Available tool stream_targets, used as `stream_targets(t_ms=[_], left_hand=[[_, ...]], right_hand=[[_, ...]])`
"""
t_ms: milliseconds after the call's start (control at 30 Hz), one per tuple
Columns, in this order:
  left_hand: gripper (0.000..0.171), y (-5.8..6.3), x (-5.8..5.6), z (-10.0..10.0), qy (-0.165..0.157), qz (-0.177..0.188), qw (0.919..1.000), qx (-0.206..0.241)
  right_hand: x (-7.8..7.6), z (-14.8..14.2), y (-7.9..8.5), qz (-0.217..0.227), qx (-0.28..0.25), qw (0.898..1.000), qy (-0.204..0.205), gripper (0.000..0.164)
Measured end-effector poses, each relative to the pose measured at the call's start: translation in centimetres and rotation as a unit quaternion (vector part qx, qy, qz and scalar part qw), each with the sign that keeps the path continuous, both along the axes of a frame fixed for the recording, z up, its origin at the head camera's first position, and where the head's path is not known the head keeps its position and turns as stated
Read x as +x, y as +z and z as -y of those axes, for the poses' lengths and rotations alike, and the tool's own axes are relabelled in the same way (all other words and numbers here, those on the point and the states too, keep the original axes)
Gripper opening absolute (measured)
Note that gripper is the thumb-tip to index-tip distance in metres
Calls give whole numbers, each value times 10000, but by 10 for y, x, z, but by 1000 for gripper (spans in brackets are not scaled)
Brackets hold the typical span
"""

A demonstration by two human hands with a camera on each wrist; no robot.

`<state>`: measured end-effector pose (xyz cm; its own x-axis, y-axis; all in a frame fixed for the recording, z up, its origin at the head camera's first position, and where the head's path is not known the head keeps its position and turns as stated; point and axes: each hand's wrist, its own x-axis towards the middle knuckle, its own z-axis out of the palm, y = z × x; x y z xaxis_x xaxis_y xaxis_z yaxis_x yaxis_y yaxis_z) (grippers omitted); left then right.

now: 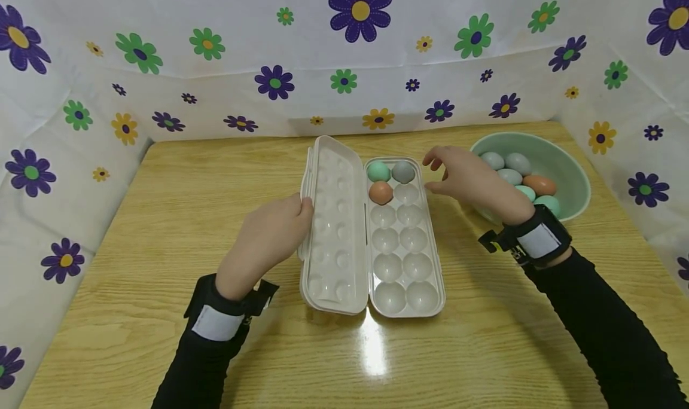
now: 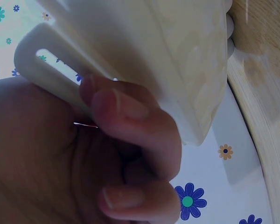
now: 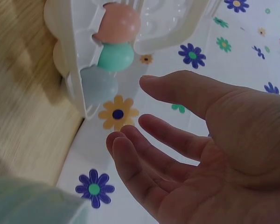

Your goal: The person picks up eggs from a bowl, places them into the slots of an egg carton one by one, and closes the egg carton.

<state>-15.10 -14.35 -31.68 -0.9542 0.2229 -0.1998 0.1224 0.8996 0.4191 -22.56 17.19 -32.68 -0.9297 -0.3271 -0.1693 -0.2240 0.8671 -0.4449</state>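
Note:
A white plastic egg carton (image 1: 406, 217) lies open on the table, its lid (image 1: 339, 235) tilted up on the left. My left hand (image 1: 274, 229) grips the lid's outer edge; in the left wrist view its curled fingers (image 2: 140, 121) wrap the slotted rim. At the far end of the carton sit a green egg (image 1: 378, 171), a grey egg (image 1: 403, 171) and, below the green one, a brown egg (image 1: 381, 192). Just right of the grey egg hovers my right hand (image 1: 465, 179), thumb and fingers spread apart with nothing between them, as the right wrist view also shows.
A pale green bowl (image 1: 578, 182) with several grey, green and brown eggs stands at the right, partly behind my right wrist. White flower-print cloth (image 1: 323, 44) walls in the back and sides of the wooden table (image 1: 161, 217).

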Motion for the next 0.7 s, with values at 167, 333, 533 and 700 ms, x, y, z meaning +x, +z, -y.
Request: stream_targets(t_ms=[167, 333, 533, 700], left_hand=[[40, 1, 0, 0, 17, 10, 10000, 6], [41, 1, 0, 0, 5, 5, 10000, -21], [41, 0, 0, -1, -1, 17, 10000, -52], [41, 2, -1, -1, 7, 37, 10000, -54]], right_hand=[[0, -20, 5, -25, 14, 9999, -154, 43], [1, -44, 9, -9, 9, 9993, -366, 43], [2, -80, 15, 55, 51, 9987, -507, 53], [-4, -114, 13, 84, 184, 9977, -646, 52]])
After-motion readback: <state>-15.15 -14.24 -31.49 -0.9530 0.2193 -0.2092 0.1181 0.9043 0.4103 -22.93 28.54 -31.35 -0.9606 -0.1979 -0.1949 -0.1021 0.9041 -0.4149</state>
